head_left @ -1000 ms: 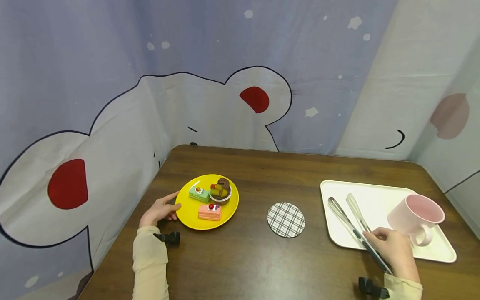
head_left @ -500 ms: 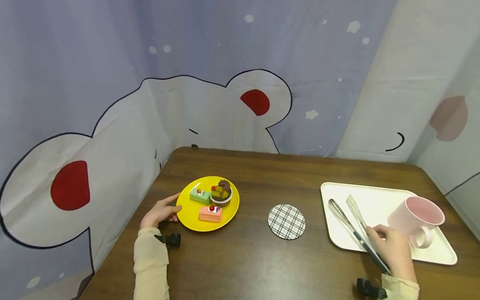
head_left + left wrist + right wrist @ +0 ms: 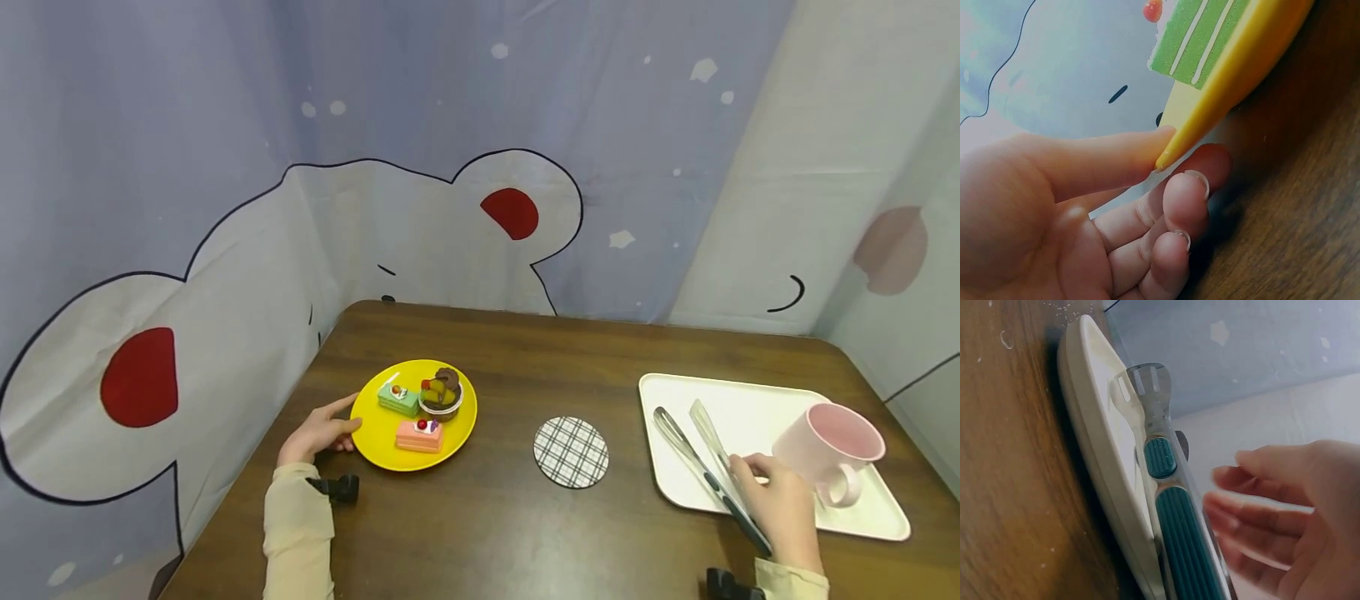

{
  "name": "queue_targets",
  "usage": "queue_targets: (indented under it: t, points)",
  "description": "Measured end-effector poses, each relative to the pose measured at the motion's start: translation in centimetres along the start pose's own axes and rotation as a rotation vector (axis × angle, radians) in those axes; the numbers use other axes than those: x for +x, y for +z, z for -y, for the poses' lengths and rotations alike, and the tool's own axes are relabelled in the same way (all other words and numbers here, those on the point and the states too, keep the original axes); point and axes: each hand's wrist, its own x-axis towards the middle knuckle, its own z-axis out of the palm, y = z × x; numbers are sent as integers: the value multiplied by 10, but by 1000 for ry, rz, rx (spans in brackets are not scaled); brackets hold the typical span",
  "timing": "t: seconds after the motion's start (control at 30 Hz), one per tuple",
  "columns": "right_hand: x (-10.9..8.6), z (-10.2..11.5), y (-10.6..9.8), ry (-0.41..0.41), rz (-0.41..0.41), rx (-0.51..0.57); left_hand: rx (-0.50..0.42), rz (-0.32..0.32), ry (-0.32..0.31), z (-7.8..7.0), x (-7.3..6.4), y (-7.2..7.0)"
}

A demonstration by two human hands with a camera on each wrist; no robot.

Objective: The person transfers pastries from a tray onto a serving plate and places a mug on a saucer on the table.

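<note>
The left hand (image 3: pixel 315 433) holds a yellow plate (image 3: pixel 367 446) by its left rim. In the left wrist view, the thumb (image 3: pixel 1110 156) presses the plate's edge from above, with curled fingers (image 3: pixel 1188 203) below. On the plate sit a green cake slice (image 3: pixel 398 400), a pink cake slice (image 3: pixel 419 437) and a cupcake (image 3: pixel 441 396). Metal tongs with dark green grips (image 3: pixel 1188 544) lie slanted across a white tray (image 3: pixel 675 479). Beside the tongs is the right hand (image 3: pixel 780 504), its fingers loosely bent and pinching nothing in the right wrist view; whether a fingertip touches the tongs I cannot tell.
A pink mug (image 3: pixel 813 446) lies tilted on the tray's right part, its handle facing the right hand. Between plate and tray, a round plaid coaster (image 3: pixel 572 452) rests on the brown wooden table (image 3: pixel 525 542). A printed curtain (image 3: pixel 420 83) hangs behind the table.
The head view has tilted up slightly, so everything sits a little lower. The right hand has shifted slightly farther up along the tongs. The left hand keeps hold of the plate.
</note>
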Motion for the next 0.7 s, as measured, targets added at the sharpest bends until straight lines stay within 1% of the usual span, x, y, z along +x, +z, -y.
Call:
queue_targets:
  t: [0.07, 0.1, 0.17, 0.27, 0.37, 0.43, 0.5, 0.57, 0.7]
  points:
    - [1, 3, -2, 7, -100, 43, 2, -5, 5, -2, 0, -1]
    - [2, 5, -3, 27, -158, 74, 0, -6, 8, -2, 0, -1]
    - [2, 7, -6, 84, -281, 155, -4, -7, 4, -3, 0, -1]
    - [1, 7, -12, 165, -490, 295, -9, -1, 7, -3, -2, -1]
    - [-1, 2, -18, 235, -646, 389, -8, 2, 8, -2, -2, 0]
    - [-2, -3, -23, 281, -719, 429, -9, -2, 7, -1, -3, 0]
    - [-2, -9, -25, 327, -774, 455, -14, -6, 3, -1, -2, 1]
    - [-3, -14, -27, 378, -809, 468, -13, -2, 6, -1, -2, 1]
    - [-1, -26, -27, 436, -857, 456, -7, -8, 9, -2, -2, 1]
